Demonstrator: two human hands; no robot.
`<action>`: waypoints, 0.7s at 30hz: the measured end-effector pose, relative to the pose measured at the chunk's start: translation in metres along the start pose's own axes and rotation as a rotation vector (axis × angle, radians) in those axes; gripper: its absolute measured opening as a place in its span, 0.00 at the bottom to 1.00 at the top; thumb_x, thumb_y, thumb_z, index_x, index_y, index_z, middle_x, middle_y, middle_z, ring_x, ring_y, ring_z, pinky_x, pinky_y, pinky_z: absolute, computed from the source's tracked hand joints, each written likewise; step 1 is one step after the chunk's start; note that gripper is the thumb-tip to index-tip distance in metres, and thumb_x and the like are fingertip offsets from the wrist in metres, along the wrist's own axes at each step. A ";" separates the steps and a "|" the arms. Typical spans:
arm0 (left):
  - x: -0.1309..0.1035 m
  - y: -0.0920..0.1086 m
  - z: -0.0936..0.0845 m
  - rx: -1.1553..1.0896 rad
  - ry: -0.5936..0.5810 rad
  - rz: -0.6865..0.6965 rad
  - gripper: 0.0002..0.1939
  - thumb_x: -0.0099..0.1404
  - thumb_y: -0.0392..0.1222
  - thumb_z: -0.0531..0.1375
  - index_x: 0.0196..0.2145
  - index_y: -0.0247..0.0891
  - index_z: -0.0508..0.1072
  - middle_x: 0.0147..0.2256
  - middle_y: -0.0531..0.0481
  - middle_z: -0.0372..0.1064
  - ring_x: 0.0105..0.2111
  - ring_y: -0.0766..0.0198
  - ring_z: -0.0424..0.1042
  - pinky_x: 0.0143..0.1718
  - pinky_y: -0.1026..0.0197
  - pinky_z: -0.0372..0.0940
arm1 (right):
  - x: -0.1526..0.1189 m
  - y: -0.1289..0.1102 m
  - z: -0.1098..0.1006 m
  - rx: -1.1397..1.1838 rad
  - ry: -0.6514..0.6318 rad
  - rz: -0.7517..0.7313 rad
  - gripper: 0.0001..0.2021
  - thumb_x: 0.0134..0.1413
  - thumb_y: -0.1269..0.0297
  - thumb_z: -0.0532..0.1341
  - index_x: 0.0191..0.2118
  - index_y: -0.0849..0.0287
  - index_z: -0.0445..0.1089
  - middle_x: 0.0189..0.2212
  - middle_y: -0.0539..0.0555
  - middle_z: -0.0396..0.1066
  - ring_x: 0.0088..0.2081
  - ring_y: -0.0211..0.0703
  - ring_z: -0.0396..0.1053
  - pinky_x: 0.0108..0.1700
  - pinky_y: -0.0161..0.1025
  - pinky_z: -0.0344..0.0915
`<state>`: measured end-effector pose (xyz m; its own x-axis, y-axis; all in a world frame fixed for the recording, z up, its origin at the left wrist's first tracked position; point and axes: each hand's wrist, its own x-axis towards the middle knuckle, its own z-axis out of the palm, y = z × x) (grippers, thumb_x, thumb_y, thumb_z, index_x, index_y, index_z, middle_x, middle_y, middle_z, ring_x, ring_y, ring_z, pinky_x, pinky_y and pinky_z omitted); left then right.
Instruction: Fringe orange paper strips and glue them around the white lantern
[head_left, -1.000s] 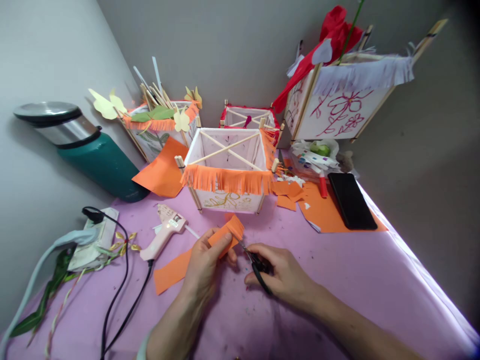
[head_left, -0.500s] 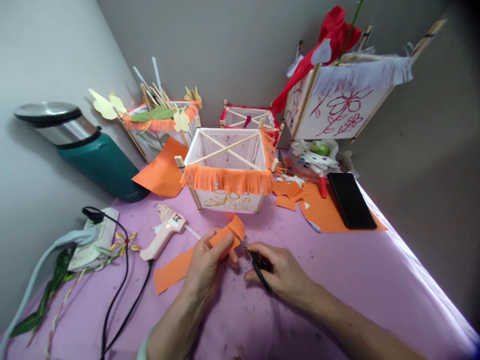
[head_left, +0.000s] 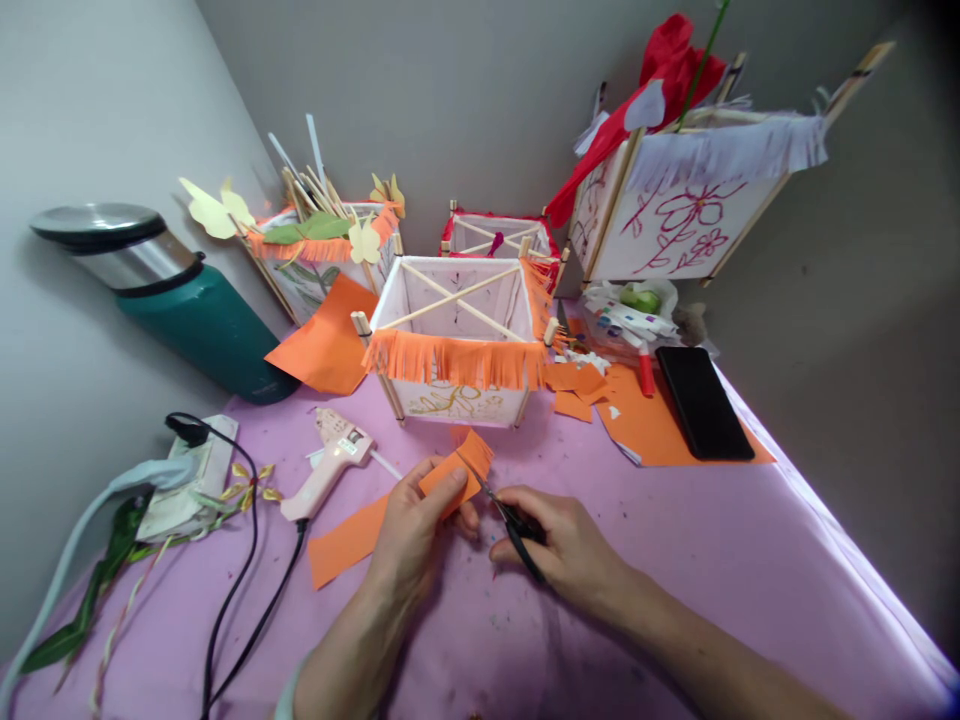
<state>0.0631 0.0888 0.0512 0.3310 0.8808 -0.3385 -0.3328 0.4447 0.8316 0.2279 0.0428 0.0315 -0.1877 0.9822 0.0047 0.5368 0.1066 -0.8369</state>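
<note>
My left hand [head_left: 420, 520] pinches a strip of orange paper [head_left: 346, 540] between thumb and fingers. One end of the strip trails out to the left; the other end, beyond my thumb, is cut into a fine fringe. In my right hand [head_left: 562, 540] is a pair of black-handled scissors [head_left: 523, 540], fingers through the loops. Its blades meet the paper's edge beside the fringe. Just beyond my hands stands a white lantern frame [head_left: 457, 330] of wooden sticks, with orange fringe [head_left: 457, 360] along its front and right rims.
A pink glue gun [head_left: 330, 470] lies at left, near a power strip [head_left: 191, 480] and black cables. Behind are a teal bottle [head_left: 202, 320] and other decorated lanterns. Orange scraps [head_left: 577, 385], a red marker [head_left: 646, 373] and a phone [head_left: 705, 400] on orange sheets lie at right.
Hardly anything differs. The fringed end of the paper has shifted very slightly to the right at the scissor blades; both hands hold nearly the same place.
</note>
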 end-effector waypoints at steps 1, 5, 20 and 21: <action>0.000 0.000 0.000 -0.002 -0.001 0.005 0.10 0.58 0.45 0.63 0.31 0.35 0.69 0.16 0.54 0.67 0.17 0.69 0.64 0.22 0.66 0.61 | 0.000 0.000 0.000 -0.001 -0.003 0.001 0.13 0.47 0.58 0.68 0.37 0.58 0.69 0.24 0.45 0.64 0.24 0.34 0.59 0.27 0.30 0.56; 0.000 0.000 0.000 -0.004 -0.005 0.015 0.09 0.59 0.44 0.61 0.30 0.35 0.68 0.16 0.54 0.67 0.17 0.69 0.63 0.22 0.66 0.60 | -0.001 0.001 0.000 -0.009 -0.009 0.005 0.14 0.49 0.56 0.67 0.38 0.57 0.69 0.23 0.44 0.62 0.24 0.34 0.57 0.27 0.31 0.55; 0.000 0.004 -0.001 -0.049 0.059 0.084 0.08 0.61 0.43 0.60 0.31 0.36 0.66 0.17 0.56 0.65 0.17 0.69 0.62 0.19 0.66 0.60 | -0.004 -0.006 -0.004 -0.006 -0.064 0.009 0.18 0.44 0.61 0.69 0.43 0.57 0.69 0.26 0.44 0.63 0.26 0.34 0.58 0.29 0.30 0.55; 0.000 0.004 -0.001 -0.045 0.054 0.080 0.08 0.61 0.43 0.60 0.31 0.36 0.66 0.17 0.55 0.65 0.17 0.69 0.62 0.19 0.66 0.61 | -0.004 -0.007 -0.003 -0.010 -0.059 0.012 0.18 0.44 0.61 0.69 0.42 0.57 0.69 0.25 0.44 0.63 0.26 0.33 0.58 0.29 0.30 0.55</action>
<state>0.0611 0.0908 0.0538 0.2544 0.9209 -0.2954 -0.3960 0.3779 0.8369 0.2279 0.0384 0.0390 -0.2296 0.9726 -0.0381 0.5477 0.0968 -0.8310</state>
